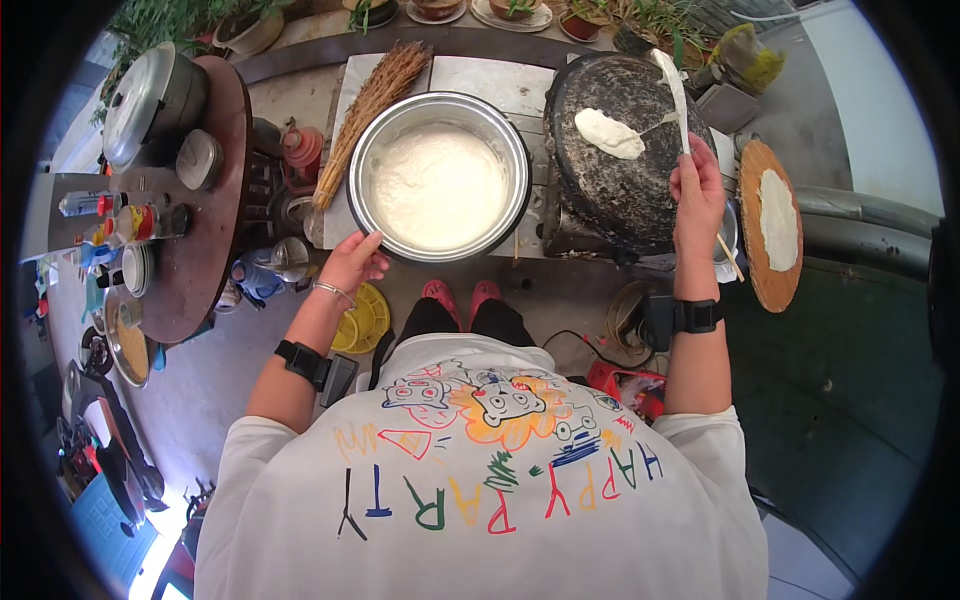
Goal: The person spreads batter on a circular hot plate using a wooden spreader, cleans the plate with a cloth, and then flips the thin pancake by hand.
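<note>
My left hand is at the near-left rim of a round metal pot, thumb at the edge and fingers curled beside it. Thick pale batter fills much of the pot. In my right hand is a long stick, its upper part coated with batter and its bare wooden end showing below my palm. It is held over the right side of a round, dark, worn griddle. A thin strand of batter stretches from the stick towards an oblong dollop of batter on the griddle.
A straw whisk broom lies left of the pot on the tiled counter. Right of the griddle, a round wooden board carries a pale flat sheet. A brown table at left holds a lidded pot and several bottles.
</note>
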{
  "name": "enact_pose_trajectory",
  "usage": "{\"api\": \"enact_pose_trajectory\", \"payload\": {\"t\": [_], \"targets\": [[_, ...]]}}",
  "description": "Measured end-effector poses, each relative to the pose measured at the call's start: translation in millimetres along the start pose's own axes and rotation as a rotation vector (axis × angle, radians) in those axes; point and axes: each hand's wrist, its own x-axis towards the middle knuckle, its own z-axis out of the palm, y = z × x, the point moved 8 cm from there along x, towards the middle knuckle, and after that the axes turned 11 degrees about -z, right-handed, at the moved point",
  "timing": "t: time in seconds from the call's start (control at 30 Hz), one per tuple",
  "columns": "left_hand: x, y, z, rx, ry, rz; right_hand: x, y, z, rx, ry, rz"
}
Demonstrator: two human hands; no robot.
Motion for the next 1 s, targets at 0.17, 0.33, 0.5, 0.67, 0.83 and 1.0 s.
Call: {"api": "enact_pose_trajectory", "payload": {"t": [0.17,0.33,0.5,0.67,0.83,1.0], "targets": [[-1.3,2.5,2.7,-0.012,-0.022,0.009,-23.4,17.2,11.7,0.230,0.091,0.214],[-1.6,2.3,1.7,-0.003,-0.017,0.004,-42.3,40.9,28.8,0.548,0.102,0.459],[-3.7,4.5,3.6,-0.011,-0.033,0.002,-50.2,17.1,62.5,0.475,-0.075,0.512],[-1.1,4.3,2.9,0.009,-0.062,-0.002,-82.1,19.0,124.7,0.078,-0.392,0.445],[-1.0,4.3,4.0,-0.003,-0.067,0.007,-107.0,7.0,179.6,-0.522,-0.701,0.018],[-0.7,3.1,4.7,0.001,-0.023,0.014,-130.4,12.3,201.0,-0.663,-0.953,0.047]]}}
